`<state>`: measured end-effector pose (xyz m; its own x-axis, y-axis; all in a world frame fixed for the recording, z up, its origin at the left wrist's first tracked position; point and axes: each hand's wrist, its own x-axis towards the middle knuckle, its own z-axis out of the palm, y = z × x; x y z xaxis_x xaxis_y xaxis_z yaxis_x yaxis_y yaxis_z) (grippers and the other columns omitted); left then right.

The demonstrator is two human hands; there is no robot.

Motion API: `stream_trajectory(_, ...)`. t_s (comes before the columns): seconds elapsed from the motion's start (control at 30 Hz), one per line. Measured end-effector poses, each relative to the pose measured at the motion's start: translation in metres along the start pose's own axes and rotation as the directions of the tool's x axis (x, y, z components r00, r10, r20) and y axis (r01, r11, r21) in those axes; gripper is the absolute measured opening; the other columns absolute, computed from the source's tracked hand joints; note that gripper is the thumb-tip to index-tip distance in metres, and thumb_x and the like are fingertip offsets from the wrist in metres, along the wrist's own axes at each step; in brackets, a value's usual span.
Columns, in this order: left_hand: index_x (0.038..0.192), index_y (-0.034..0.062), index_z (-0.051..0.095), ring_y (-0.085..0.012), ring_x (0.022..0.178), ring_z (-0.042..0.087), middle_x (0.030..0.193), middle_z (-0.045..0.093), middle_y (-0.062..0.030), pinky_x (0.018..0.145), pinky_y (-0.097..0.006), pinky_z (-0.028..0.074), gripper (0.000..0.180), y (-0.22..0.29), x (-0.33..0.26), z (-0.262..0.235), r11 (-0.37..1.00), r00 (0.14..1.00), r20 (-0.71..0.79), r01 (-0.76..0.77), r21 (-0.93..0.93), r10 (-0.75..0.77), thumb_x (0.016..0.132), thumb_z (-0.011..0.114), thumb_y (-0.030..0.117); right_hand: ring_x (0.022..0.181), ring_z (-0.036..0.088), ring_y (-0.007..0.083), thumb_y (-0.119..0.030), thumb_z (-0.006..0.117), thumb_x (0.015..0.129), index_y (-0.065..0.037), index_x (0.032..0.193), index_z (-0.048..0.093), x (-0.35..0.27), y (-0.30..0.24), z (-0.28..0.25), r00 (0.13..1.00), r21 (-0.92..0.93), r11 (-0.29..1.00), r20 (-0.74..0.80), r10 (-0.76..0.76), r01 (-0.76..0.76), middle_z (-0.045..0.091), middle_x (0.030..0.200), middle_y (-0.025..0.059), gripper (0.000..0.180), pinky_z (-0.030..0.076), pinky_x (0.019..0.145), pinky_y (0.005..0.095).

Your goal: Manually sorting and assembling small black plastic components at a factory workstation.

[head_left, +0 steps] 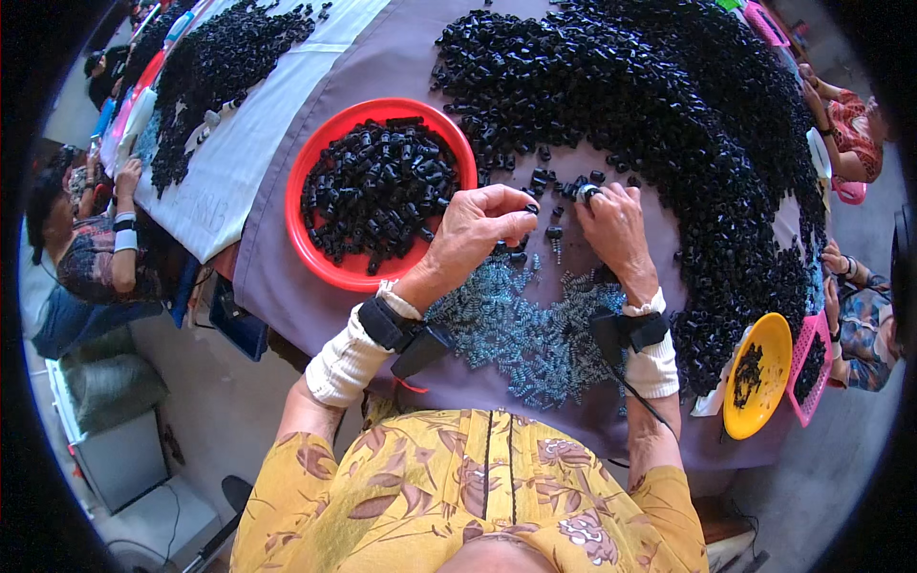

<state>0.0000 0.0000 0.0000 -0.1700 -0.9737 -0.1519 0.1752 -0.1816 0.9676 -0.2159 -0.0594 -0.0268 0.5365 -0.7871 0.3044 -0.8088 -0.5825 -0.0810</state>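
Note:
My left hand [482, 227] is closed in a pinch on a small black plastic part [531, 208], beside the rim of a round red tray [298, 215] heaped with black cylindrical plastic pieces [377, 181]. My right hand [616, 229] is closed too, its fingertips around another small black part [586, 193] just above the cloth. Between the hands lies a black piece with a coil spring [556, 244] sticking out of it. Below both hands a pile of small pale-blue springs [516, 329] spreads over the cloth, partly covered by my wrists.
A big heap of black parts [650, 95] covers the far and right side of the grey-purple tablecloth [277, 253]. At the right edge sit a yellow plate [776, 358] and a pink basket [812, 363]. Other people work at the left and right, including a seated person [100, 244].

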Motion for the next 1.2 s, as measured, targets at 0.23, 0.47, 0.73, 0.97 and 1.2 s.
stream_trajectory(0.23,0.098,-0.0006,0.064,-0.0065,0.066,0.057,0.078,0.062,-0.0014,0.063,-0.02,0.047,0.021,-0.004,0.002,0.009,1.0,1.0,0.022,0.009,-0.03,-0.008,0.081,0.066,0.013,0.071,0.059,0.0246,-0.021,0.065,0.077,-0.004,0.07,0.061,0.0,0.0,-0.013,0.997,0.022,0.998,0.037,0.065,-0.066,0.062,0.072,0.0093,0.02,0.039,0.072,0.0383)
stream_trajectory(0.47,0.098,-0.0003,0.063,-0.0067,0.067,0.056,0.079,0.062,-0.0013,0.063,-0.02,0.047,0.02,-0.004,0.002,0.008,1.0,1.0,0.011,-0.005,-0.03,0.005,0.081,0.066,0.011,0.07,0.06,0.0262,-0.022,0.065,0.078,-0.003,0.07,0.06,0.005,-0.002,0.002,0.999,0.017,0.999,0.014,0.049,-0.05,0.061,0.069,0.011,0.021,0.04,0.071,0.0386)
stream_trajectory(0.73,0.096,-0.0001,0.063,-0.0065,0.066,0.056,0.078,0.062,-0.001,0.062,-0.021,0.047,0.018,-0.008,0.001,0.004,0.997,1.0,0.013,0.007,-0.08,-0.006,0.082,0.066,0.011,0.068,0.058,0.0323,-0.017,0.065,0.078,0.001,0.074,0.06,-0.017,-0.003,-0.026,0.985,0.257,0.951,0.071,0.156,-0.169,0.061,0.071,0.0165,0.019,0.042,0.067,0.0406)
stream_trajectory(0.97,0.098,0.0006,0.061,-0.0075,0.068,0.059,0.079,0.063,-0.0021,0.064,-0.021,0.05,0.019,-0.006,0.007,0.015,0.997,0.999,0.045,-0.01,-0.079,0.013,0.084,0.065,0.014,0.081,0.058,0.0334,-0.013,0.062,0.082,0.0,0.09,0.063,-0.004,-0.03,-0.062,0.924,0.713,0.589,0.266,0.275,-0.381,0.063,0.08,0.0181,0.015,0.045,0.069,0.0392)
stream_trajectory(1.2,0.102,-0.0002,0.059,-0.012,0.075,0.064,0.087,0.064,-0.0062,0.069,-0.025,0.054,0.022,-0.002,0.011,0.021,0.967,0.998,0.057,0.044,-0.251,-0.031,0.086,0.063,0.014,0.081,0.057,0.0329,-0.012,0.059,0.084,-0.002,0.094,0.061,-0.001,-0.037,-0.057,0.997,0.624,0.779,-0.005,0.079,-0.059,0.063,0.085,0.0157,0.014,0.045,0.07,0.0411)
